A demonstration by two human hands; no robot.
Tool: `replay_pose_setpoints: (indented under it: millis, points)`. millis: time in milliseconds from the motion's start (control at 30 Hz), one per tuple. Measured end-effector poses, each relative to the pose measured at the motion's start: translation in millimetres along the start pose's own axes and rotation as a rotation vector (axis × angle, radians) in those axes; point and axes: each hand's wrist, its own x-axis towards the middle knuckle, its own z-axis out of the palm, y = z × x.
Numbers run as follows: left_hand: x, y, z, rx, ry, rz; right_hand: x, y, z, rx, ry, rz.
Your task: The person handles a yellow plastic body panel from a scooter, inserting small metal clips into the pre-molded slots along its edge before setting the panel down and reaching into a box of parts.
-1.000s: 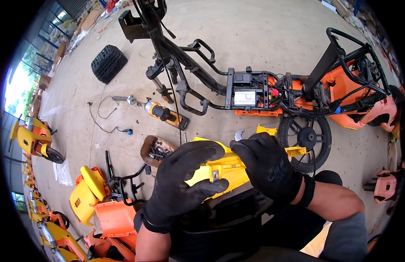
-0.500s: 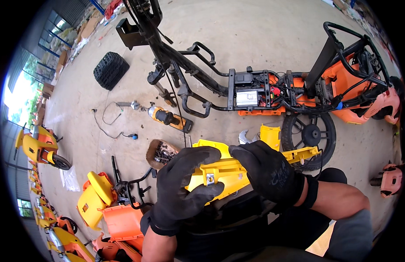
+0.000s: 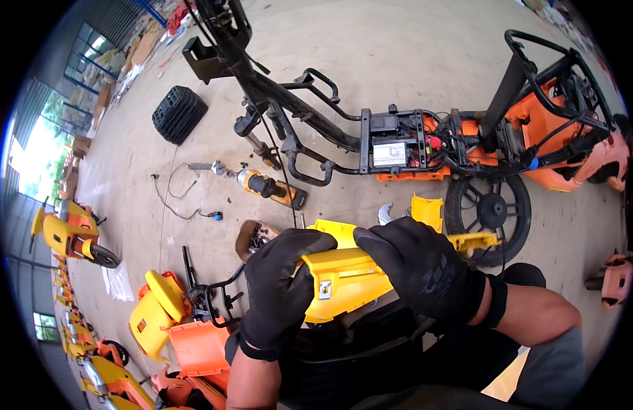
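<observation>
Between my two black-gloved hands is a yellow plastic scooter body panel (image 3: 354,290), with a small metal clip (image 3: 325,290) near its left end. My left hand (image 3: 282,280) grips that end, thumb and fingers closed around the edge. My right hand (image 3: 422,270) is closed over the panel's upper right part, its fingers bent down on the edge. Just beyond the right hand a yellow arm-like piece (image 3: 475,241) sticks out; whether it joins the panel I cannot tell. A silver wrench-like tool (image 3: 385,214) lies past the panel.
A stripped black scooter frame (image 3: 316,130) stretches across the far side, a wheel (image 3: 493,212) beside it. Nearer lie a yellow-black power tool (image 3: 272,188), a cardboard box of small parts (image 3: 251,239) and a cable (image 3: 183,212). Yellow and orange panels (image 3: 197,345) are piled at left; a black crate (image 3: 180,115) stands beyond.
The panel has tilted, so more of its yellow face shows around the clip. My left fingers and thumb have closed in on its end; the right hand keeps its grip.
</observation>
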Motion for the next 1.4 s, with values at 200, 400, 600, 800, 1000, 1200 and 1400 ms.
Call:
replay_pose_setpoints:
  millis: [200,400,600,800,1000,1200,1400]
  points:
    - [10,16,10,0.129,-0.039,0.012,4,10,-18,0.375,-0.088,0.013]
    - [9,20,14,0.147,-0.035,0.019,4,10,-24,0.342,-0.087,0.039]
    - [11,19,14,0.195,-0.044,0.101,5,8,-23,0.354,-0.045,-0.007]
    - [8,14,7,0.180,-0.060,0.122,10,-1,-27,0.368,-0.052,0.026]
    - [13,-1,-28,0.055,0.038,-0.180,3,15,-28,0.330,-0.213,0.183]
    - [7,-19,-52,-0.012,0.222,-0.305,-16,64,-40,0.108,-0.306,0.327]
    - [9,-27,-9,0.270,0.211,-0.246,-3,52,-32,0.151,0.010,0.313]
